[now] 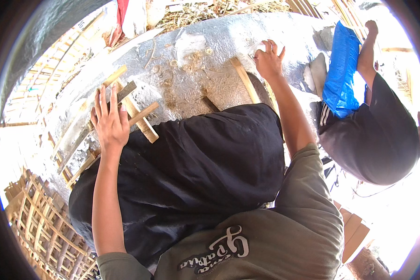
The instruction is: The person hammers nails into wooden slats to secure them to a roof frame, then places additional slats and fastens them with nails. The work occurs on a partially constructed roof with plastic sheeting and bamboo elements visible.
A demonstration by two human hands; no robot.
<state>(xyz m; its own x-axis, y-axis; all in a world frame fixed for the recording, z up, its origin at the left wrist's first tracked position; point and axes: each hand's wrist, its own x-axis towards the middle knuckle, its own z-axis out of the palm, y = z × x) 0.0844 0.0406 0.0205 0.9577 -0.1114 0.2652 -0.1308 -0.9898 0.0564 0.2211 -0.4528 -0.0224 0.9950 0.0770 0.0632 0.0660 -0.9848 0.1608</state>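
Observation:
My left hand (111,122) lies with its fingers stretched out along several crossed wooden slats beside my left knee. One pale slat (142,122) slants down to the black cloth over my lap, and a shorter slat (144,114) crosses it. My right hand (269,61) is raised over the grey, crinkled ground sheet (219,32), thumb and forefinger pressed together, the other fingers lifted. Whatever is in that pinch is too small to make out. Nearby, a pale wooden strip (245,80) leans by a dark curved piece (258,86), partly hidden by my lap.
At the right sits another person in black shorts (373,133), beside a blue plastic bag (341,70). Pale shavings and small rings (191,61) lie on the sheet. Straw-like scraps (205,17) are heaped at the far edge. A woven bamboo lattice (46,224) stands at lower left.

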